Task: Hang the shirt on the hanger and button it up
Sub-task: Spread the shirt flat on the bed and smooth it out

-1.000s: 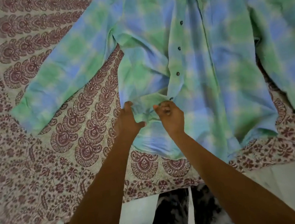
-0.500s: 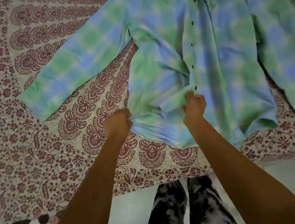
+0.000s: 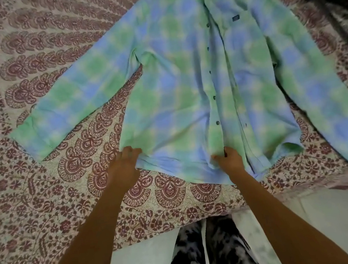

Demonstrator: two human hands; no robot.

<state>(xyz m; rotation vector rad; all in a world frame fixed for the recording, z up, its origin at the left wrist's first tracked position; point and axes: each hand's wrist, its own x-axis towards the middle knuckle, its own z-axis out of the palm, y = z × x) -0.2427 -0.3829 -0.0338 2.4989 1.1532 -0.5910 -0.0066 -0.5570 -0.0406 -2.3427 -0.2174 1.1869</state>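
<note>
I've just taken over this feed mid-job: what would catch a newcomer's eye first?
The big green-and-blue checked shirt lies spread out, front up, across the middle of a maroon-patterned bedspread. At its near hem, the left hand grips the side corner, and the right hand pinches the button edge. A dark, blurred object lies at the upper right; I cannot tell what it is.
</note>
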